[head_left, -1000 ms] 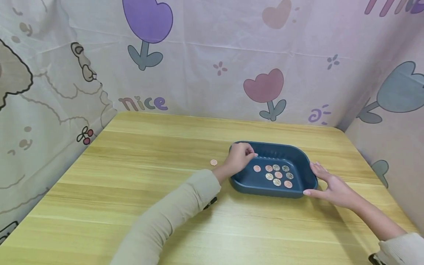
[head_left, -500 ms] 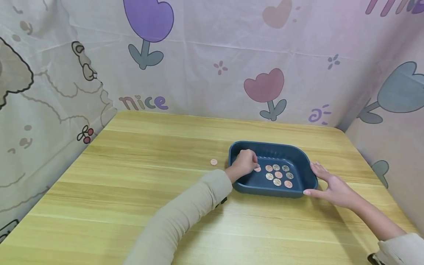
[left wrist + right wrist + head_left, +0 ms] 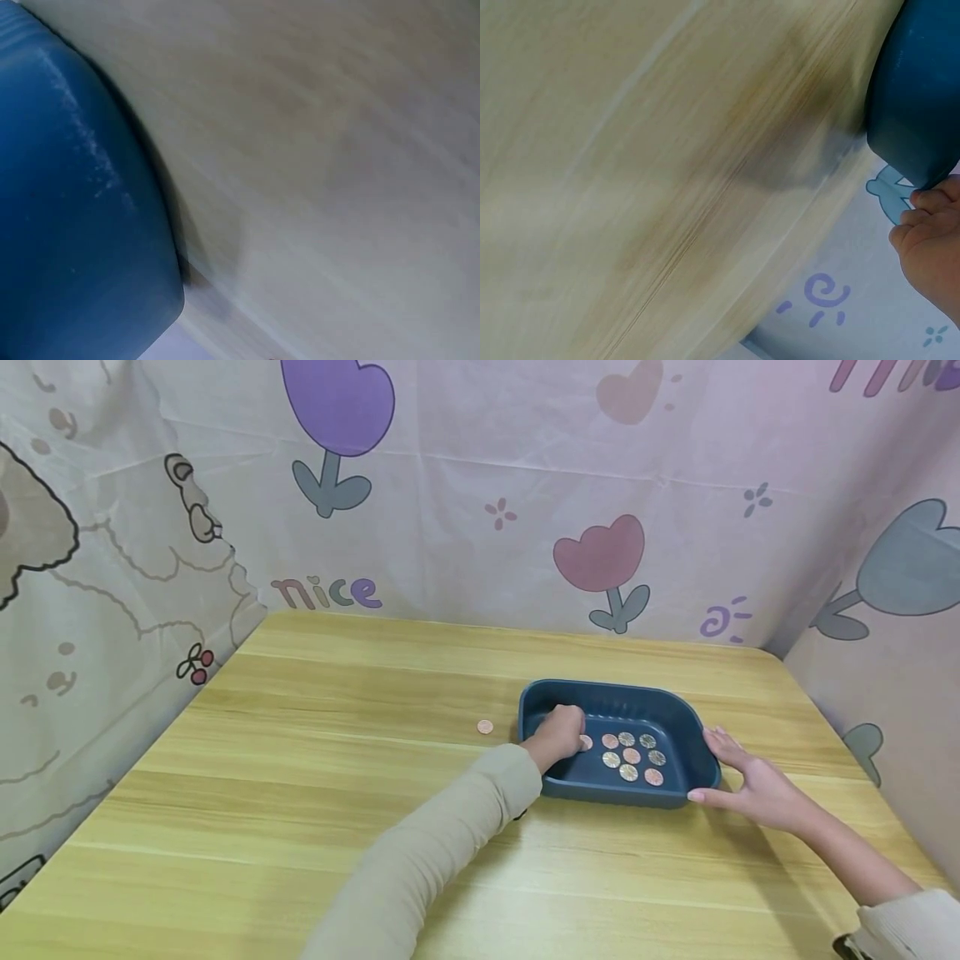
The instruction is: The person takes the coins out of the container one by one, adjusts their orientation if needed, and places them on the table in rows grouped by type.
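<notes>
Blue tray: a dark blue plastic tray sits on the tabletop at about 3 o'clock from its middle, with small round tokens, pinkish and pale, on its floor.
Left hand: the left hand is inside the tray at its 9 o'clock end, fingers curled down over the leftmost token; whether it pinches that token or only touches it, I cannot tell.
Right hand: the right hand lies with relaxed, straight fingers against the tray's 3 o'clock wall, steadying it.
Step in hand: likely handling one token on the tray floor.
Next move: calls for a fine fingertip pinch, since the tokens lie flat.
Stray token: one pink token lies on the wooden tabletop just outside the tray at 9 o'clock.
Surroundings: a printed fabric backdrop rings the tabletop.
In the way: only the tray's wall between the left hand and the stray token.
</notes>
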`<action>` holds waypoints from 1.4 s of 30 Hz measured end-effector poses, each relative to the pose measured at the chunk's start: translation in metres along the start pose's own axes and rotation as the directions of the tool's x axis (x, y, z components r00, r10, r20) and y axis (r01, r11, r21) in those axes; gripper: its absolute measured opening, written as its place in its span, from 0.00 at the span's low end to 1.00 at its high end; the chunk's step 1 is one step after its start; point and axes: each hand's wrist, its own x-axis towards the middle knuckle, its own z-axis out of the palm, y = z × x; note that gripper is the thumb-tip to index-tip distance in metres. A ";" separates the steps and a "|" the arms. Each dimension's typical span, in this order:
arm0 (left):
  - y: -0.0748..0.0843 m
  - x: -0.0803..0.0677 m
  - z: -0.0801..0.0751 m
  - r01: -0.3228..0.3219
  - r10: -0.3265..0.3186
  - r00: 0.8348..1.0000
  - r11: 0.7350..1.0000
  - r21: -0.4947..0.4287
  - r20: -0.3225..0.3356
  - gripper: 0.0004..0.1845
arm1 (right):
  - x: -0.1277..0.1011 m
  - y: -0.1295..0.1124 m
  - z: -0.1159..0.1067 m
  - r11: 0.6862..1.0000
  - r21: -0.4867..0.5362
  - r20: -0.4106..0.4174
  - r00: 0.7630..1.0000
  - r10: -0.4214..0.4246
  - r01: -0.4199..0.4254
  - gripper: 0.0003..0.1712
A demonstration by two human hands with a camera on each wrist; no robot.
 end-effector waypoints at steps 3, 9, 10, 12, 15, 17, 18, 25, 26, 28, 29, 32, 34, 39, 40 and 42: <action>0.004 -0.007 -0.005 0.025 -0.025 0.999 1.000 0.008 0.022 0.06 | 0.001 0.000 0.000 1.000 0.002 0.008 1.000 0.004 -0.004 0.54; 0.005 -0.013 -0.007 0.015 -0.017 0.999 0.998 -0.057 -0.041 0.16 | 0.002 0.001 0.000 1.000 0.007 0.025 1.000 0.011 -0.011 0.55; 0.005 -0.014 -0.008 0.005 -0.009 0.999 0.997 -0.071 -0.052 0.19 | 0.002 0.001 0.000 1.000 0.007 0.025 1.000 0.011 -0.011 0.55; 0.004 -0.017 -0.010 -0.019 0.013 0.998 0.994 -0.107 -0.065 0.22 | 0.002 0.001 -0.001 1.000 0.004 0.025 1.000 0.012 -0.012 0.55; 0.003 -0.023 -0.016 -0.070 0.062 0.996 0.989 -0.127 -0.070 0.20 | 0.002 0.000 -0.002 1.000 -0.004 0.024 1.000 0.011 -0.011 0.55; 0.003 -0.028 -0.020 -0.111 0.102 0.992 0.984 -0.143 -0.070 0.17 | 0.002 0.000 -0.003 1.000 -0.009 0.023 1.000 0.010 -0.010 0.55; 0.002 -0.031 -0.023 -0.130 0.120 0.990 0.979 -0.157 -0.071 0.15 | 0.001 0.000 -0.003 1.000 -0.011 0.024 1.000 0.010 -0.010 0.55; -0.011 -0.047 -0.044 -0.239 0.204 0.969 0.907 -0.345 -0.136 0.08 | 0.002 -0.001 -0.004 1.000 -0.020 0.042 0.999 0.019 -0.018 0.55; -0.014 -0.049 -0.047 -0.251 0.210 0.967 0.891 -0.377 -0.146 0.08 | 0.002 -0.001 -0.004 1.000 -0.021 0.044 0.999 0.020 -0.019 0.55; -0.020 -0.052 -0.053 -0.267 0.218 0.962 0.869 -0.417 -0.162 0.08 | 0.002 -0.001 -0.004 1.000 -0.022 0.046 0.999 0.021 -0.020 0.55; -0.023 -0.054 -0.055 -0.274 0.220 0.960 0.859 -0.432 -0.171 0.08 | 0.002 -0.001 -0.004 1.000 -0.022 0.046 0.999 0.020 -0.019 0.55; -0.035 -0.058 -0.063 -0.261 0.185 0.962 0.841 -0.473 -0.201 0.08 | 0.002 0.000 -0.003 1.000 -0.021 0.043 0.999 0.017 -0.016 0.55; -0.046 -0.062 -0.069 -0.260 0.168 0.959 0.845 -0.467 -0.230 0.08 | 0.003 0.000 -0.002 1.000 -0.019 0.040 0.999 0.013 -0.013 0.55; -0.081 -0.072 -0.079 -0.267 0.150 0.947 0.861 -0.433 -0.286 0.09 | 0.003 -0.001 -0.003 1.000 -0.017 0.038 0.999 0.013 -0.012 0.55; -0.088 -0.073 -0.080 -0.259 0.140 0.946 0.867 -0.426 -0.292 0.08 | 0.003 0.000 -0.003 1.000 -0.016 0.041 0.999 0.014 -0.014 0.55; -0.101 -0.077 -0.082 -0.229 0.111 0.951 0.880 -0.416 -0.289 0.07 | 0.004 0.000 -0.003 1.000 -0.016 0.048 0.999 0.018 -0.017 0.56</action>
